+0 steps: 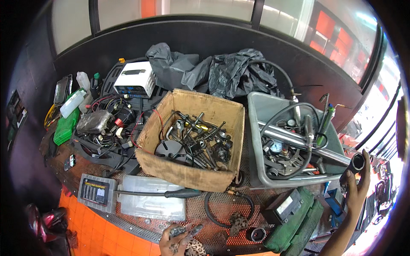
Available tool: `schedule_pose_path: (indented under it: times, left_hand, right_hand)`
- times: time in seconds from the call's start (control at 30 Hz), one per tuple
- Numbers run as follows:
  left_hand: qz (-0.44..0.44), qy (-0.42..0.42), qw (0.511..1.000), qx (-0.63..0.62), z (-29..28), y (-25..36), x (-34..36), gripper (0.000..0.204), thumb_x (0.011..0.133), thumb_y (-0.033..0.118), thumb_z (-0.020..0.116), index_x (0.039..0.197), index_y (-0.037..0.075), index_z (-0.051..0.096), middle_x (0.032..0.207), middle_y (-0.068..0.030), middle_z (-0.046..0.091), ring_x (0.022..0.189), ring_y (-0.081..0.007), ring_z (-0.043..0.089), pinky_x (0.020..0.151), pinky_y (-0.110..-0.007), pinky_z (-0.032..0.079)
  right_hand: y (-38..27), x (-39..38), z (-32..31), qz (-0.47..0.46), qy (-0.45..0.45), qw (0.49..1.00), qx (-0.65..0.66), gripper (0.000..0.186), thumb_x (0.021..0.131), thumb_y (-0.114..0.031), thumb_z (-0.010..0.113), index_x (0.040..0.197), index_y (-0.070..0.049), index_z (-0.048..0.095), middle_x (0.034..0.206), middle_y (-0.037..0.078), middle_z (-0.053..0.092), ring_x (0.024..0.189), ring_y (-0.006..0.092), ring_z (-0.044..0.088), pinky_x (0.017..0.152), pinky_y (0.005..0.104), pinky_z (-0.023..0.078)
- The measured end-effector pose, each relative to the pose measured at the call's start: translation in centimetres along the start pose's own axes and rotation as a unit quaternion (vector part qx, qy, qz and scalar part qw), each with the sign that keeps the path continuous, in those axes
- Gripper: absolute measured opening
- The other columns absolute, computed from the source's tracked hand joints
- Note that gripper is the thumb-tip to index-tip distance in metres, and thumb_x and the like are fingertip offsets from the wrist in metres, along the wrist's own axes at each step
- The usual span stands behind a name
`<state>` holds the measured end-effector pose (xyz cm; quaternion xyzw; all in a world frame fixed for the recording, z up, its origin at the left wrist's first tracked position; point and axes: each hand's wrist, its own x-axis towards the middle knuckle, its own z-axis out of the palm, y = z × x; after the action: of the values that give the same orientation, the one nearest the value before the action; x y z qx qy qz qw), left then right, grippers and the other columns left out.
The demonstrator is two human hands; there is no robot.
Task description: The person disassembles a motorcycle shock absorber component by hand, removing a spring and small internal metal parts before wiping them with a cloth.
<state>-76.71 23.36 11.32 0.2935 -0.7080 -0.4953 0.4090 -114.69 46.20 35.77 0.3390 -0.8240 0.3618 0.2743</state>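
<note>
My right hand grips a large black socket at the front right corner of the grey plastic bin, its opening facing up. My left hand, low in the centre, is closed on a leopard-print cloth and a dark metallic item that I cannot make out. Another socket stands on the perforated bench, beside a scrap of patterned cloth and a looped black hose. A green case and a dark rectangular block lie between my hands.
A cardboard box of metal tools sits centrally. Clear plastic cases and a long screwdriver lie before it. At the back are a white device and black plastic sheeting; tangled cables and bottles are left.
</note>
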Motion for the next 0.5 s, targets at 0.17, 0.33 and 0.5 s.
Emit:
schedule_pose_path:
  times: [0.17,0.33,0.5]
  left_hand:
    - [-0.089,0.067,0.994,-0.022,1.2,0.2,-0.1,0.02,0.088,0.002,0.056,0.103,-0.007,0.065,0.119,-0.0252,0.059,0.113,-0.0364,0.056,0.099,-0.046,0.043]
    - [-0.04,0.068,0.995,0.054,1.2,0.2,1.2,0.019,0.087,0.005,0.058,0.101,-0.007,0.066,0.12,-0.0267,0.057,0.108,-0.0386,0.058,0.094,-0.045,0.047]
    - [-0.028,0.063,0.993,0.098,1.1,0.2,1.7,0.018,0.088,0.005,0.059,0.1,-0.006,0.066,0.12,-0.027,0.057,0.108,-0.0384,0.058,0.093,-0.045,0.047]
  right_hand:
    - [6.3,2.3,7.4,-0.086,-0.199,0.945,-0.245,0.065,0.074,0.002,0.066,0.136,-0.008,0.049,0.121,0.019,0.057,0.115,0.0376,0.051,0.102,0.0447,0.038]
    - [9.3,1.6,9.2,0.111,-0.256,0.936,-0.215,0.057,0.073,0.007,0.063,0.128,-0.007,0.057,0.124,0.016,0.06,0.116,0.0324,0.055,0.102,0.0409,0.041]
    - [12.3,1.7,10.6,0.244,-0.252,0.934,0.071,0.04,0.075,0.007,0.055,0.115,0.005,0.061,0.111,0.007,0.06,0.107,0.019,0.055,0.096,0.0307,0.041]
